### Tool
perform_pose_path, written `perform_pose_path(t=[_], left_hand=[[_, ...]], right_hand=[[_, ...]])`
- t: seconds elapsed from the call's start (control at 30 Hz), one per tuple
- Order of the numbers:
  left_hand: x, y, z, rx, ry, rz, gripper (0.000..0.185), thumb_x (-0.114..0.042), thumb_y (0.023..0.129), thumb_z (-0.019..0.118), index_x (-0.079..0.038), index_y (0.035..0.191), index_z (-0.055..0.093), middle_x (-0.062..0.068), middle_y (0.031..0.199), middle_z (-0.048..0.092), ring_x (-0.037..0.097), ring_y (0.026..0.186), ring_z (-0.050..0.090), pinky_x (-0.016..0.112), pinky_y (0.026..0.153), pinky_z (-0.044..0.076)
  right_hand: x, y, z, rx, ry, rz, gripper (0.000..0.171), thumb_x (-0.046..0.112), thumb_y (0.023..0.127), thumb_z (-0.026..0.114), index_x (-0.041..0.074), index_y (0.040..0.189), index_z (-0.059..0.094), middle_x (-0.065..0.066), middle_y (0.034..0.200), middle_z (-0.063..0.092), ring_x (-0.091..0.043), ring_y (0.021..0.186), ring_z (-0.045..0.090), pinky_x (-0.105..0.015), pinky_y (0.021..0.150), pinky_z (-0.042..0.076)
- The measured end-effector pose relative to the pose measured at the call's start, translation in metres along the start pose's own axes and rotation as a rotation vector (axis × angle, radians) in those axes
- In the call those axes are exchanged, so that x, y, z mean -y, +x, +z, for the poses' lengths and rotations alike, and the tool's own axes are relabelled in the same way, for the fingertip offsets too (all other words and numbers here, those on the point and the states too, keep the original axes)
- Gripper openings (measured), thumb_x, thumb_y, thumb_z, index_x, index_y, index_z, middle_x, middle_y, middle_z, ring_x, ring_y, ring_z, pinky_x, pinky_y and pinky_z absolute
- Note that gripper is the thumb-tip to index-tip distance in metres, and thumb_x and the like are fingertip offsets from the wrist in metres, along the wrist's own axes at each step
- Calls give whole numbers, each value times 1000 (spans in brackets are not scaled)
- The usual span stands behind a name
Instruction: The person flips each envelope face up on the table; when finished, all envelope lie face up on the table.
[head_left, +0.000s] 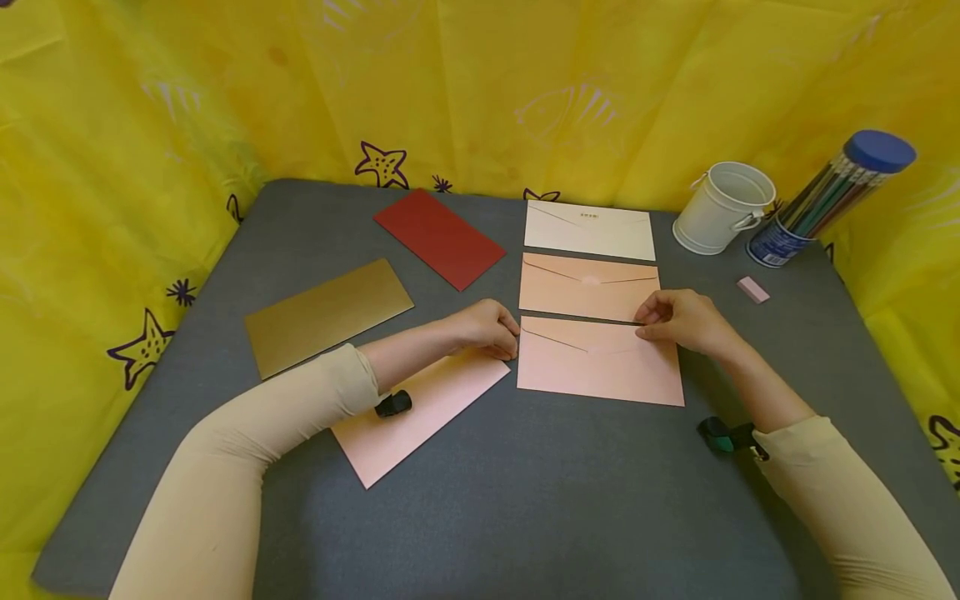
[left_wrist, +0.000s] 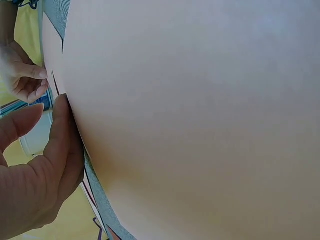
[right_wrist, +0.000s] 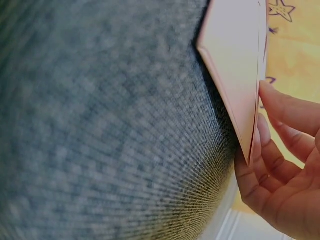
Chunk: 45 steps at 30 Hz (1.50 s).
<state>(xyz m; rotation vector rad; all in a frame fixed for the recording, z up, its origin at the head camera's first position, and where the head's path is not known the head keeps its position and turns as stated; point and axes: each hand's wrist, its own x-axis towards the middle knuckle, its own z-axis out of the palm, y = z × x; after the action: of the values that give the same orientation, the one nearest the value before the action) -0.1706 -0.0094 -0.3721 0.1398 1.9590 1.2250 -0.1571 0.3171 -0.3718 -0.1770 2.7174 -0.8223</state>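
A pale pink envelope (head_left: 596, 367) lies nearest me in a column, below a peach envelope (head_left: 577, 292) and a cream one (head_left: 592, 229). My right hand (head_left: 688, 321) pinches the pink envelope's upper right corner; in the right wrist view that corner sits between curled fingers (right_wrist: 280, 165). At its left edge is my left hand (head_left: 486, 327), fingers bent downward. The left wrist view shows the left thumb apart from the other fingers (left_wrist: 62, 135). Under my left wrist lies another pink envelope (head_left: 427, 408), partly hidden by the forearm.
On the left are a gold envelope (head_left: 330, 317) and a red one (head_left: 441, 237). A white metal bucket (head_left: 712, 217), a blue-lidded tube of pencils (head_left: 832, 196) and a small pink eraser (head_left: 753, 289) stand at right. Yellow cloth (head_left: 465, 75) hangs behind the grey table (head_left: 570, 500).
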Motion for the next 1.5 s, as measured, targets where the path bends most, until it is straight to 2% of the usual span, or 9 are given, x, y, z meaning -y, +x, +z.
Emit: perform_pose_path(t=[0.37,0.57,0.7,0.9,1.07,1.17,1.27,1.37,1.5], left_hand=[[2,-1,-4,28,-7,28,45,6,83,62,13,127,55,12,96,65,8,69,64,20,73,59],[5,-4,-15,44,22,92,43,2,85,61,12,127,55,8,91,63,8,72,64,21,77,57],[2,-8,-26,23,-13,121,45,0,87,60,11,130,53,6,93,61,9,79,63,26,86,57],[-3,-11,-54,-75,-164,134,46,-2,95,56,10,138,46,14,113,58,17,97,64,38,105,51],[-1,-13,-83,-170,-373,113,50,-3,98,54,9,144,39,17,124,57,12,89,67,24,92,57],[2,-15,-101,-230,-515,103,52,-5,100,52,8,147,36,14,120,59,11,86,69,25,96,55],[5,-18,-114,-291,-632,76,53,-10,102,50,6,149,34,14,126,57,21,107,67,31,111,46],[9,-19,-123,-332,-707,42,52,-14,103,46,3,151,34,18,141,48,32,134,52,34,117,38],[15,-19,-130,-340,-737,14,52,-17,105,41,0,153,30,20,147,41,36,145,39,35,120,36]], right_hand=[[2,2,1,-17,-22,-16,23,22,84,79,7,98,70,-9,90,70,-13,79,57,-20,68,44],[12,4,3,-61,-13,-21,20,20,86,76,7,100,70,-10,92,69,-15,81,57,-18,65,45],[23,10,5,-84,-3,-45,19,17,87,74,7,102,69,-12,94,68,-18,83,57,-18,67,45],[42,25,9,-113,41,-99,19,11,87,72,4,105,69,-15,98,69,-24,88,60,-22,74,46],[59,41,16,-95,100,-113,23,12,89,71,2,110,68,-18,105,69,-27,96,61,-27,82,46],[70,50,18,-67,129,-111,25,12,89,71,1,112,67,-18,108,68,-28,97,60,-28,81,47],[83,59,20,-52,147,-107,25,12,89,72,2,112,67,-17,107,67,-28,96,61,-27,78,46],[98,69,21,-45,160,-117,28,13,88,73,2,113,67,-15,106,67,-27,95,62,-26,75,46],[116,82,23,-40,168,-133,32,13,87,74,2,116,67,-14,108,67,-27,97,63,-24,75,46]])
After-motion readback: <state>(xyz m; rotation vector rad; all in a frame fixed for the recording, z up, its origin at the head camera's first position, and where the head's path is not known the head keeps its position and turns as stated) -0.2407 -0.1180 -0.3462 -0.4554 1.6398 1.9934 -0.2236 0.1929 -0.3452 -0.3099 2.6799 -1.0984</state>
